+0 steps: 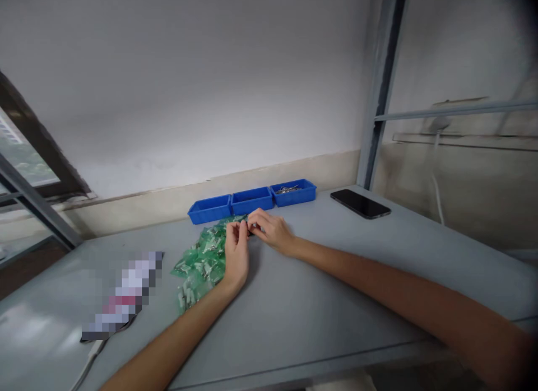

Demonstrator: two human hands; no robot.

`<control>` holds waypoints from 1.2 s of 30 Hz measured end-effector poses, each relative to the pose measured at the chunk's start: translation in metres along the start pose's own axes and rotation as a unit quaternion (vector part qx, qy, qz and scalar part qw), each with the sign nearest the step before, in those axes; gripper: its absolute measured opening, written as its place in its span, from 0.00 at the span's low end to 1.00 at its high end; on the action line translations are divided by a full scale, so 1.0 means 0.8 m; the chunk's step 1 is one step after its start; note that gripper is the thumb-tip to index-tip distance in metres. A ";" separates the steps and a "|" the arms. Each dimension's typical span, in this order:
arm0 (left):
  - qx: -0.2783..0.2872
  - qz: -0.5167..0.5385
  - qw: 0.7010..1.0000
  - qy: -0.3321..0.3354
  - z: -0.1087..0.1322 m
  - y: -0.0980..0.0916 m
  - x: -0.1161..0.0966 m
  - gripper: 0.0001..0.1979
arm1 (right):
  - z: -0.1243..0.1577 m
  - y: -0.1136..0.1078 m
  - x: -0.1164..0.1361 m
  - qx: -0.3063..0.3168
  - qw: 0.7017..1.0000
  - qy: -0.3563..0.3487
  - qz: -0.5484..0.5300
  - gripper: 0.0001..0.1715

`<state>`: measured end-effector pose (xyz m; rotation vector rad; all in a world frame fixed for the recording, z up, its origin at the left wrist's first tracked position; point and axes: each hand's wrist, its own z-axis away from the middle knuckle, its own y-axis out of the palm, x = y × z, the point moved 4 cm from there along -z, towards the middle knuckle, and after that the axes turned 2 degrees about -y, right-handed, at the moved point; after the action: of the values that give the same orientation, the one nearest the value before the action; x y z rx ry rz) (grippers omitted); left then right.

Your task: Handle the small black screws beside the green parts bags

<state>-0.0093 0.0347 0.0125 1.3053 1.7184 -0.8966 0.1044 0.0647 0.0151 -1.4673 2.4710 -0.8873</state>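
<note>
My left hand point(237, 251) is closed in a pinch, at the right side of a heap of small green plastic bags point(205, 251) with metallic pieces in them. My right hand point(271, 229) pinches too, its fingertips meeting those of the left. Something small and dark shows between the fingertips, too small to name. Just behind the hands, three blue bins stand in a row: the left bin point(210, 210), the middle bin point(253, 200) and the right bin point(296, 196). Thin metal pieces point(289, 189) lie in the right bin.
A black phone point(360, 204) lies on the grey table point(319, 301) at the right. At the left is a blurred-out object point(126, 296) with a white cable point(89, 362). Metal frame posts point(380, 88) and a wall point(218, 88) bound the table.
</note>
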 end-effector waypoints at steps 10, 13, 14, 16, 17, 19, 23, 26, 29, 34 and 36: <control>0.003 -0.014 0.999 -0.036 -0.005 -0.001 0.015 0.11 | -0.001 0.000 -0.005 -0.006 0.995 0.053 -0.089 0.05; -0.008 -0.005 0.999 -0.040 -0.007 -0.003 0.018 0.10 | -0.001 0.002 -0.004 0.003 0.995 0.037 -0.097 0.06; -0.013 -0.003 0.999 -0.043 -0.008 -0.003 0.019 0.10 | -0.001 0.002 -0.004 0.001 0.994 0.042 -0.100 0.06; -0.021 0.001 0.999 -0.049 -0.009 -0.004 0.020 0.10 | -0.001 0.001 -0.006 -0.007 0.993 0.062 -0.103 0.07; -0.021 0.002 0.998 -0.051 -0.009 -0.004 0.021 0.10 | -0.001 0.001 -0.007 -0.010 0.992 0.070 -0.103 0.07; -0.017 0.002 0.998 -0.052 -0.009 -0.003 0.020 0.10 | -0.001 0.001 -0.009 -0.010 0.992 0.075 -0.105 0.07; -0.019 0.003 0.999 -0.045 -0.008 -0.003 0.018 0.12 | -0.002 0.002 -0.010 -0.008 0.991 0.074 -0.113 0.08; -0.029 0.005 0.999 -0.043 -0.007 -0.004 0.017 0.13 | -0.003 0.001 -0.009 -0.002 0.990 0.076 -0.118 0.08; -0.032 0.003 0.999 -0.040 -0.006 -0.005 0.016 0.13 | -0.004 0.000 -0.007 0.003 0.990 0.071 -0.119 0.08; -0.024 -0.008 0.999 -0.031 -0.006 -0.004 0.014 0.11 | -0.004 0.001 -0.010 -0.013 0.991 0.082 -0.108 0.10; -0.017 -0.015 0.999 -0.024 -0.006 -0.003 0.013 0.11 | -0.004 0.002 -0.012 -0.020 0.991 0.082 -0.108 0.10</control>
<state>-0.0144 0.0425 0.0059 1.2300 1.7131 -0.9047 0.1070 0.0741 0.0150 -1.7695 2.4883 -1.0422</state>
